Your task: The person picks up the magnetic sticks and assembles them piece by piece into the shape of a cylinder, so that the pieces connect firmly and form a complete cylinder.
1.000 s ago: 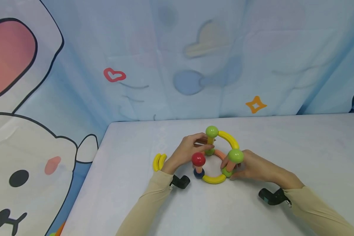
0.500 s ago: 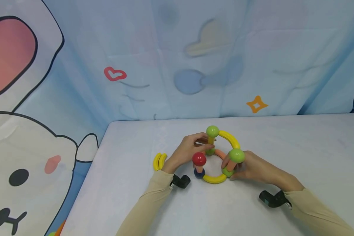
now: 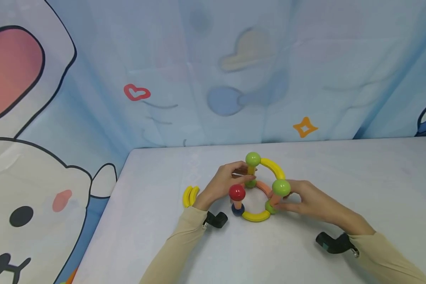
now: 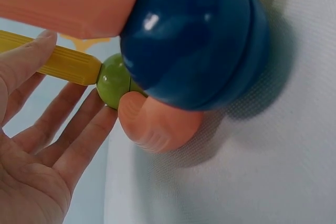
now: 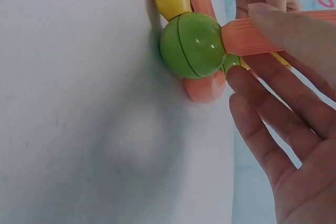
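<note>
A building-toy frame of balls and rods stands between both hands. Its lower ring joins a dark blue ball (image 4: pixel 184 40), green balls and curved yellow and orange rods. My left hand (image 3: pixel 225 182) holds the upright yellow rod (image 4: pixel 68 65) at the back, thumb on one side and fingers behind. At the right, my right hand (image 3: pixel 312 202) pinches the upright orange rod (image 5: pixel 249 38) between thumb and fingers, above a lower green ball (image 5: pixel 191 45). A red ball (image 3: pixel 237 192) tops the front-left post. The curved yellow rod (image 3: pixel 274 168) links two upper green balls.
Two curved yellow rods (image 3: pixel 191 196) lie side by side on the white tabletop (image 3: pixel 156 173), just left of the left wrist. A printed blue curtain (image 3: pixel 198 126) hangs behind the table. Each wrist carries a small black camera.
My right hand has drawn slightly to the right, and its wrist has moved right and down. The left hand and the toy frame stay about where they were.
</note>
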Motion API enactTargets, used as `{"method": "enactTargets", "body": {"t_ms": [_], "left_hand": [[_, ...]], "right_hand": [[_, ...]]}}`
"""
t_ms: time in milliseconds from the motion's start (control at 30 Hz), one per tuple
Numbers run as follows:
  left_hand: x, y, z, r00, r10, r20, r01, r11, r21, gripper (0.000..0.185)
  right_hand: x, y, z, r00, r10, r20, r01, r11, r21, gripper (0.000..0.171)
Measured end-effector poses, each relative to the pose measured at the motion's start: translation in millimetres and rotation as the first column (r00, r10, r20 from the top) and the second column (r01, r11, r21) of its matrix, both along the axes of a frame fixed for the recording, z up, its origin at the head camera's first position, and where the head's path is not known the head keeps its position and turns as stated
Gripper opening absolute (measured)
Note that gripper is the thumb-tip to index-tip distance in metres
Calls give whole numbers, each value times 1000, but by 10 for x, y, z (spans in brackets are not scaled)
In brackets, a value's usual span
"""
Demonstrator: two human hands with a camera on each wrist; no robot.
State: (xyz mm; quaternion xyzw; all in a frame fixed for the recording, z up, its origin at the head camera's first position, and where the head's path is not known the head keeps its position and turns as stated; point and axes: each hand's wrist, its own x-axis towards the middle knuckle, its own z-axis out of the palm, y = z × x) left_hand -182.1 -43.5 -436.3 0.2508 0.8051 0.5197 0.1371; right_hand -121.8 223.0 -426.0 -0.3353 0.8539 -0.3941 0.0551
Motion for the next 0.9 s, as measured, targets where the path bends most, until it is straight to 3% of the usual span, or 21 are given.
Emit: {"method": "enactTargets", "body": {"t_ms": [433, 700, 900], "left_hand": [[2, 4, 8, 1000, 19, 6, -19, 1000, -18, 31], [24, -19, -2, 999, 44, 26, -43, 999, -8, 35], [84, -174, 26, 996, 88, -24, -90, 995, -51, 44]], "right_hand": [[0, -25, 44, 996, 0, 92, -2, 1000, 28, 20], [28, -20, 34, 999, 4, 35, -3, 1000, -12, 22], [56, 100, -27, 993, -10, -114, 5, 999, -50, 44]]}}
